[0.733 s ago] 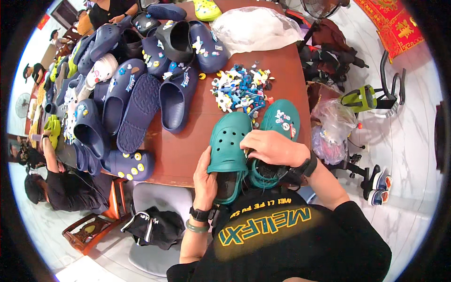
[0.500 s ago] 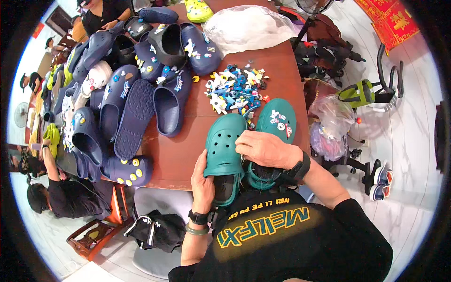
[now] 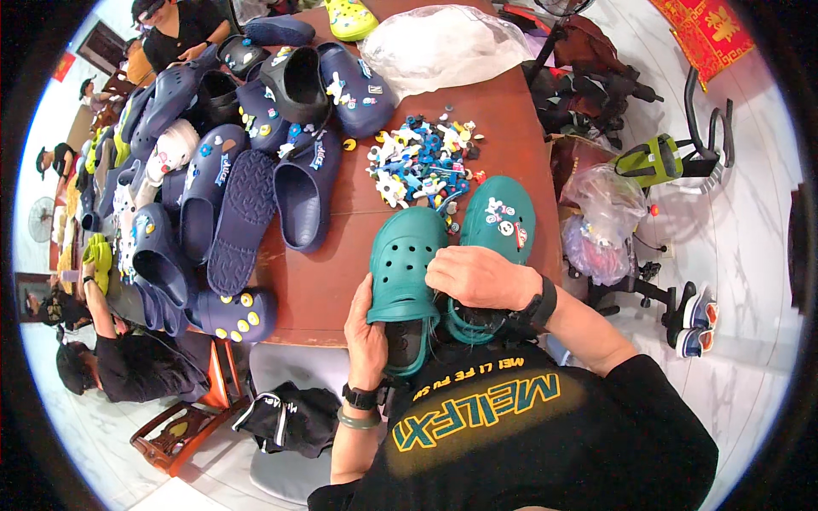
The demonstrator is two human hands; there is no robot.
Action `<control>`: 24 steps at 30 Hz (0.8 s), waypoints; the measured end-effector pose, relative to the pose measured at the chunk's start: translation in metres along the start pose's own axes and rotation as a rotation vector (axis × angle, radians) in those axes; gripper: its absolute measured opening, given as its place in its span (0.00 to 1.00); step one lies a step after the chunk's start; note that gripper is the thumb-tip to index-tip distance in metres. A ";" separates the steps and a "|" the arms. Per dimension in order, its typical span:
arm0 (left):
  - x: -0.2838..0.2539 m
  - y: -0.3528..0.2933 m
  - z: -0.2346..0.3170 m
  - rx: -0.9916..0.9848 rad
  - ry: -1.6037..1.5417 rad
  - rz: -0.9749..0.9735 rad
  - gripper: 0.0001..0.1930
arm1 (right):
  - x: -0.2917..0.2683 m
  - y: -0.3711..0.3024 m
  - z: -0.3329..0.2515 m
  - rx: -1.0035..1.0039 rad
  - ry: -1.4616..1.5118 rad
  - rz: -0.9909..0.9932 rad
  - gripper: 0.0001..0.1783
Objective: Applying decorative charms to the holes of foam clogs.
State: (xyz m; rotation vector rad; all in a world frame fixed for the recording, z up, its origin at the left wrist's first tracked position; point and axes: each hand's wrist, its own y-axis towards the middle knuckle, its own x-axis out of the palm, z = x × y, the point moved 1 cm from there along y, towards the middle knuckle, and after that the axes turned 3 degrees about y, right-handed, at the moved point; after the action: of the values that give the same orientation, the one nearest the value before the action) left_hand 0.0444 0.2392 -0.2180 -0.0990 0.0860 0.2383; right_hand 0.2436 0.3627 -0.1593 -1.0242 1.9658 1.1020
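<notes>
A plain teal clog [image 3: 407, 247] with round holes lies at the table's front edge, toe pointing away. My left hand [image 3: 366, 336] wraps its left side and heel end, closed on it. Over its right edge bends my right hand [image 3: 481, 277], fingers drawn together by the holes; whatever they pinch is hidden. To the right rests a second teal clog [image 3: 503, 209], with panda and other small charms on its toe. My right wrist covers part of its opening. Beyond both clogs is a heap of small shoe charms [image 3: 422, 162], mostly blue, white, black and yellow.
Navy clogs [image 3: 302, 200] pile up across the left of the brown table [image 3: 341, 281], some decorated. A clear plastic bag [image 3: 443, 47] lies at the back. A grey chair with a black cloth [image 3: 285, 417] stands at the front left. Other people sit along the left side.
The view has shifted slightly. My right hand stays at the plain clog's right edge with only a small movement of the fingers; my left hand keeps its hold.
</notes>
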 end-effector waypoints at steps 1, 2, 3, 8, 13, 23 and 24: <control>0.000 0.000 -0.002 0.002 0.020 0.004 0.25 | 0.002 -0.002 0.000 -0.014 -0.015 0.016 0.04; 0.000 0.000 -0.002 0.005 0.039 0.009 0.25 | 0.003 -0.003 -0.001 -0.015 -0.014 0.016 0.04; -0.001 0.000 -0.002 0.005 0.040 0.010 0.25 | 0.005 -0.005 -0.003 -0.005 -0.028 0.021 0.04; -0.001 -0.001 -0.003 0.003 0.043 0.006 0.25 | 0.008 -0.009 -0.007 -0.008 -0.037 0.055 0.05; 0.000 0.000 0.004 0.007 0.048 0.015 0.25 | 0.007 -0.019 -0.004 -0.018 -0.060 0.177 0.07; -0.001 0.002 0.006 0.028 0.141 0.021 0.25 | 0.009 -0.020 -0.012 0.058 -0.046 0.240 0.12; 0.000 0.001 0.005 0.029 0.140 0.019 0.25 | 0.009 -0.020 -0.012 0.066 -0.015 0.249 0.13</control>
State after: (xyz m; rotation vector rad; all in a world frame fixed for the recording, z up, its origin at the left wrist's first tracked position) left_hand 0.0443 0.2408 -0.2128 -0.0858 0.2301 0.2493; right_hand 0.2547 0.3424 -0.1695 -0.7485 2.1454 1.1631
